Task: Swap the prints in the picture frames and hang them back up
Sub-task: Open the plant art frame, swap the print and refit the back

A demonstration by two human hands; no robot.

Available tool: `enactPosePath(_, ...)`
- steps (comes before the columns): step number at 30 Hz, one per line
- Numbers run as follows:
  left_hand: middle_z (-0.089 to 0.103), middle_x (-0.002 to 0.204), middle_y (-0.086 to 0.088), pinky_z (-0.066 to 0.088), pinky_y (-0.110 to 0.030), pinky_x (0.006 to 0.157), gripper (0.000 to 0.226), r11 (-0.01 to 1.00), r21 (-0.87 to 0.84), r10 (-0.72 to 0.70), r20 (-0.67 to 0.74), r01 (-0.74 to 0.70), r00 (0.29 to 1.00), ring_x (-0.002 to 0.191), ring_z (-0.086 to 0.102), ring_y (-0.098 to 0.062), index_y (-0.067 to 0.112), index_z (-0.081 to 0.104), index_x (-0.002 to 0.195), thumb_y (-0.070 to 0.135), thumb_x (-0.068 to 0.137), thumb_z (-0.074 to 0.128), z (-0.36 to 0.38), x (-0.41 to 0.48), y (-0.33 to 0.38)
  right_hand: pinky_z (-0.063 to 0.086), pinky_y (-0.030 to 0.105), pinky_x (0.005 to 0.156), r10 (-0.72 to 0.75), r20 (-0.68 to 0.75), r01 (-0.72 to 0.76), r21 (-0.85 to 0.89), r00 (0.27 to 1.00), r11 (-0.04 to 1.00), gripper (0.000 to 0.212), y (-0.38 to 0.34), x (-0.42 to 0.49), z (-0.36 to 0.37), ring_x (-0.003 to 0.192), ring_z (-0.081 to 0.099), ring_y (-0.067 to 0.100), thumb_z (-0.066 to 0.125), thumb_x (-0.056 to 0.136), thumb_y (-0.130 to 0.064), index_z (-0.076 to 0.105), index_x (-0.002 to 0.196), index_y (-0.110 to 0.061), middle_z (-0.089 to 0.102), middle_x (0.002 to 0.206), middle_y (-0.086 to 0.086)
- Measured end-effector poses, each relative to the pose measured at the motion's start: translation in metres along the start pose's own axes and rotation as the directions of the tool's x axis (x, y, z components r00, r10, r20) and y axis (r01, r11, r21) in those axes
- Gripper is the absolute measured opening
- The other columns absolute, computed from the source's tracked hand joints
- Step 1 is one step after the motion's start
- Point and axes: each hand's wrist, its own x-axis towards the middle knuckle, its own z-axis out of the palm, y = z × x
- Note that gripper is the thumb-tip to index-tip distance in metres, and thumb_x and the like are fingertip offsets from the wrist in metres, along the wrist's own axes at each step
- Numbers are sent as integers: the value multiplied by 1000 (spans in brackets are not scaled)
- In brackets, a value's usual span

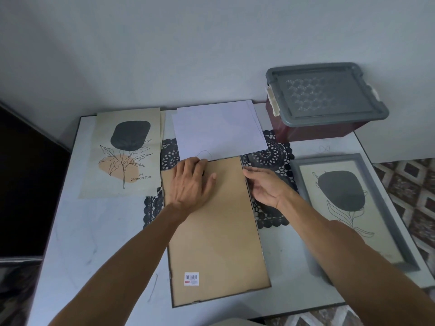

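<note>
Closest, on the white table (94, 231): a dark-rimmed picture frame (216, 231), face down, brown backing board upward, with 1 barcode sticker (191, 278) near its close end. Pressed flat on the far part of that board: the left hand (190, 184), palm down, fingers straight and close together, thumb spread out to the side, fingertips reaching the board's far edge. Just beside the frame's far right corner: the right hand (266, 187), palm turned leftward, fingers loosely extended and holding nothing, tips at the rim; impossible to tell whether touching. Under the frame's far end: a black lace mat (268, 156). To the right, face up: a grey frame (386, 208) with a flower print (341, 196) inside. To the left, lying loose: a second flower print (124, 154), marked A4. Beyond the brown board, partly over the mat: white sheets (216, 130). Farthest, by the wall on the right: a dark red storage box (324, 97) with a grey lid.
</note>
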Motion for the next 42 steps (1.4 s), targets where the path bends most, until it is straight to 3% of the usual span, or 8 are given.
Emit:
enactPosePath(7, 57, 117, -11, 45, -44, 88, 56, 1000, 2, 4, 75, -5, 997, 101, 52, -31, 8, 60, 124, 53, 96, 41, 0, -1, 5, 57, 37, 83, -85, 20, 88, -178, 996, 980, 28, 1, -5, 18, 93, 72, 23, 51, 103, -24, 72, 106, -5, 75, 104, 12)
enactPosePath(11, 57, 117, -12, 46, -44, 88, 53, 1000, -11, 28, 64, -28, 998, 101, 53, -32, 7, 60, 125, 48, 97, 42, 2, -3, 5, 60, 30, 71, -134, -85, 113, -219, 987, 969, 29, 5, 0, 22, 79, 72, 15, 48, 104, -23, 72, 95, -8, 76, 89, 5)
enactPosePath(15, 58, 118, -13, 46, -45, 90, 50, 999, -43, 35, 42, -33, 999, 102, 53, -33, 5, 60, 125, 43, 98, 41, 2, -1, 8, 57, 40, 90, -157, -133, 123, -229, 979, 966, 31, 11, 4, 20, 99, 70, 22, 48, 104, -27, 71, 102, -6, 74, 106, 11)
enactPosePath(19, 58, 117, -15, 46, -46, 92, 50, 996, -74, 57, 10, -56, 998, 102, 54, -35, 2, 60, 125, 41, 100, 40, 5, -4, 6, 57, 40, 87, -113, -131, 90, -169, 985, 982, 33, 9, 4, 18, 96, 71, 24, 53, 102, -29, 69, 112, -2, 73, 107, 13)
enactPosePath(23, 57, 117, -15, 46, -46, 92, 51, 996, -69, 58, 10, -57, 998, 103, 53, -34, 3, 59, 126, 43, 98, 43, 5, -1, 6, 58, 35, 73, -78, -76, 72, -69, 994, 995, 28, 8, 0, 14, 79, 70, 20, 55, 101, -28, 72, 97, -6, 75, 91, 9)
enactPosePath(28, 56, 116, -11, 45, -43, 89, 58, 999, -50, 12, 145, -5, 989, 100, 52, -31, 10, 59, 126, 54, 95, 39, 3, 10, 9, 55, 38, 81, -73, -82, 63, -108, 994, 992, 29, 4, 4, 13, 85, 69, 21, 51, 103, -28, 71, 102, -7, 74, 97, 9)
enactPosePath(33, 55, 103, -4, 44, -44, 89, 40, 943, -220, -157, 370, 251, 916, 98, 51, -27, 15, 59, 106, 51, 96, 45, -1, 35, 8, 55, 29, 62, -63, -104, 45, -167, 993, 985, 30, 6, 3, 16, 73, 71, 14, 48, 104, -26, 72, 98, -9, 76, 88, 4)
enactPosePath(42, 56, 97, -2, 47, -42, 83, 25, 966, -221, -30, 410, 131, 912, 90, 53, -26, 18, 59, 103, 41, 98, 52, -5, 49, 11, 57, 34, 70, -77, -242, 46, -134, 967, 990, 25, 7, 7, 16, 82, 68, 18, 52, 102, -29, 71, 95, -14, 73, 94, 3)
